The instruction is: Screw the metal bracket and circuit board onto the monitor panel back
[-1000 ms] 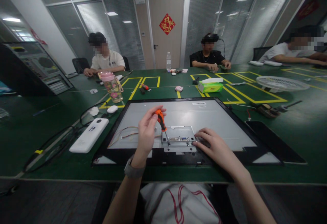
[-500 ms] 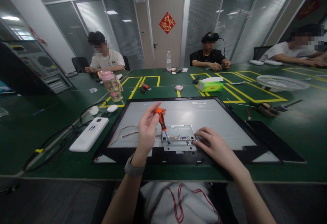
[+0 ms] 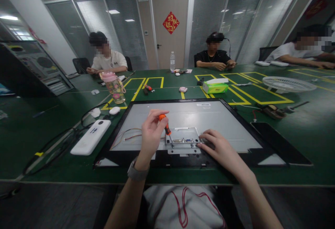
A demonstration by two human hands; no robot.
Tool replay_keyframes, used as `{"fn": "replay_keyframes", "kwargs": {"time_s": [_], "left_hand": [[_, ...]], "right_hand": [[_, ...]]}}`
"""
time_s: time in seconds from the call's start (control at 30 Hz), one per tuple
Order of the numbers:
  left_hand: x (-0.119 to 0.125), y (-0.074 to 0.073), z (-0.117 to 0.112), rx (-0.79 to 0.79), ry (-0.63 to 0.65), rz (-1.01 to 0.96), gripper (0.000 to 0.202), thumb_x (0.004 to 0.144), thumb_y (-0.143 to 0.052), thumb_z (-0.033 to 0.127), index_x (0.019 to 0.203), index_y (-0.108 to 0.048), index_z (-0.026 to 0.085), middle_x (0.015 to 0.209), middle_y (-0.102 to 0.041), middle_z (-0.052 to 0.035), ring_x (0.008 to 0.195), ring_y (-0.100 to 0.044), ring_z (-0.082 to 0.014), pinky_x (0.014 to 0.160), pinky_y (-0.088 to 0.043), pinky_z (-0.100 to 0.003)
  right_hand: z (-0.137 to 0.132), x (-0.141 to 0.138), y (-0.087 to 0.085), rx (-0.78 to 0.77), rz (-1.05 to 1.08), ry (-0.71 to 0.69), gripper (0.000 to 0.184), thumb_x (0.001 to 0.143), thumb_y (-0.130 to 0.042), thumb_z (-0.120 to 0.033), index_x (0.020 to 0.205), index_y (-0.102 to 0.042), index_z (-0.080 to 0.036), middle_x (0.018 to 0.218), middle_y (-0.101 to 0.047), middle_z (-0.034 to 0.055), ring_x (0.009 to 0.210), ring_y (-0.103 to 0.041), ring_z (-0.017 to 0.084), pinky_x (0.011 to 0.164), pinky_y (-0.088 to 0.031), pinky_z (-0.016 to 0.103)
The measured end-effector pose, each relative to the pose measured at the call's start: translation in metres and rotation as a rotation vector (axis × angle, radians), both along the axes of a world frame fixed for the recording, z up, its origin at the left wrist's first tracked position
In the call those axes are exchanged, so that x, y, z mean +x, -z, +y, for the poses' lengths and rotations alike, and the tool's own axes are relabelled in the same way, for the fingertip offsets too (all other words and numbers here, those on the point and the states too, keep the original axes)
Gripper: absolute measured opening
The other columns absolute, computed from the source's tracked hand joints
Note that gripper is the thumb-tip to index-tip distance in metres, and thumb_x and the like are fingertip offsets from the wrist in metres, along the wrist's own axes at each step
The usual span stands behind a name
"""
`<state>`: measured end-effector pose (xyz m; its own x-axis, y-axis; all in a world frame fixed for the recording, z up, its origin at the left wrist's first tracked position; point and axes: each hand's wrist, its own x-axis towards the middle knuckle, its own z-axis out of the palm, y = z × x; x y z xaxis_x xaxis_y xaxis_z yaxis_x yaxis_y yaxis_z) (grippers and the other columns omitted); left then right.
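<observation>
A monitor (image 3: pixel 225 124) lies face down on the green table, its grey metal back up inside a black frame. Near its front edge sits a small metal bracket (image 3: pixel 183 141) with port connectors. My left hand (image 3: pixel 151 135) is closed round an orange-handled screwdriver (image 3: pixel 165 124), whose tip rests on the bracket's left end. My right hand (image 3: pixel 221 149) lies on the bracket's right end, fingers pressed down on it and holding nothing. Thin coloured wires (image 3: pixel 125 136) run across the panel to the left of my left hand.
A white power bank (image 3: pixel 91 136) and black cables (image 3: pixel 52 149) lie to the left. A pink-lidded bottle (image 3: pixel 114 88), a green tissue box (image 3: pixel 216 86), a white fan guard (image 3: pixel 289 83) and a dark phone (image 3: pixel 280 142) surround the monitor. Three other people sit at the far side.
My left hand's fingers have curled further over the screwdriver handle, hiding more of it. The right hand and the monitor have stayed put.
</observation>
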<state>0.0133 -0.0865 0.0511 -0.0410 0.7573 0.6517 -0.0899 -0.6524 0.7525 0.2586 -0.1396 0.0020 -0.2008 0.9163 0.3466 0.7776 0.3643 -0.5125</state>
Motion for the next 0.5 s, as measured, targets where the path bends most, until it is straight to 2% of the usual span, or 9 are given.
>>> {"fn": "replay_keyframes", "kwargs": {"time_s": [0.07,0.2,0.3,0.4,0.5], "left_hand": [[0.0000,-0.0010,-0.0003,0.017,-0.027,0.003,0.017,0.086,-0.068,0.034,0.095,-0.075,0.022,0.090,-0.058,-0.0030,0.076,-0.056,-0.0121,0.066,-0.048,-0.022],[0.0000,-0.0007,-0.0001,-0.026,-0.003,0.009,0.022,0.093,-0.058,0.035,0.103,-0.073,0.022,0.095,-0.060,-0.0044,0.078,-0.057,-0.0125,0.069,-0.048,-0.023],[0.0006,-0.0018,0.0002,0.011,-0.012,0.007,0.014,0.087,-0.066,0.031,0.094,-0.072,0.020,0.090,-0.059,-0.0028,0.072,-0.054,-0.0109,0.063,-0.046,-0.021],[0.0011,-0.0040,0.0000,0.046,-0.044,-0.005,0.008,0.082,-0.071,0.026,0.087,-0.070,0.020,0.088,-0.058,-0.0022,0.075,-0.055,-0.0116,0.064,-0.046,-0.020],[0.0008,-0.0036,-0.0009,0.012,-0.040,-0.002,0.011,0.084,-0.069,0.028,0.092,-0.071,0.019,0.089,-0.059,-0.0026,0.074,-0.056,-0.0113,0.065,-0.048,-0.021]], "right_hand": [[0.0001,0.0001,-0.0001,-0.004,0.002,-0.004,0.019,0.092,-0.059,-0.036,0.099,-0.070,-0.022,0.102,-0.065,0.0074,0.096,-0.065,0.026,0.089,-0.052,0.040],[0.0005,0.0008,0.0010,-0.012,0.000,-0.008,0.018,0.092,-0.059,-0.034,0.099,-0.069,-0.021,0.102,-0.065,0.0077,0.096,-0.064,0.026,0.090,-0.051,0.041],[0.0003,0.0008,0.0009,-0.013,0.003,-0.006,0.018,0.092,-0.058,-0.035,0.099,-0.069,-0.022,0.102,-0.065,0.0077,0.097,-0.064,0.026,0.090,-0.051,0.041],[-0.0004,0.0001,-0.0010,-0.019,0.009,-0.008,0.018,0.093,-0.058,-0.035,0.099,-0.069,-0.022,0.102,-0.065,0.0081,0.097,-0.064,0.026,0.091,-0.051,0.042],[-0.0009,-0.0005,-0.0032,-0.015,0.014,-0.006,0.016,0.092,-0.059,-0.035,0.098,-0.069,-0.023,0.101,-0.065,0.0078,0.096,-0.065,0.026,0.089,-0.052,0.042]]}}
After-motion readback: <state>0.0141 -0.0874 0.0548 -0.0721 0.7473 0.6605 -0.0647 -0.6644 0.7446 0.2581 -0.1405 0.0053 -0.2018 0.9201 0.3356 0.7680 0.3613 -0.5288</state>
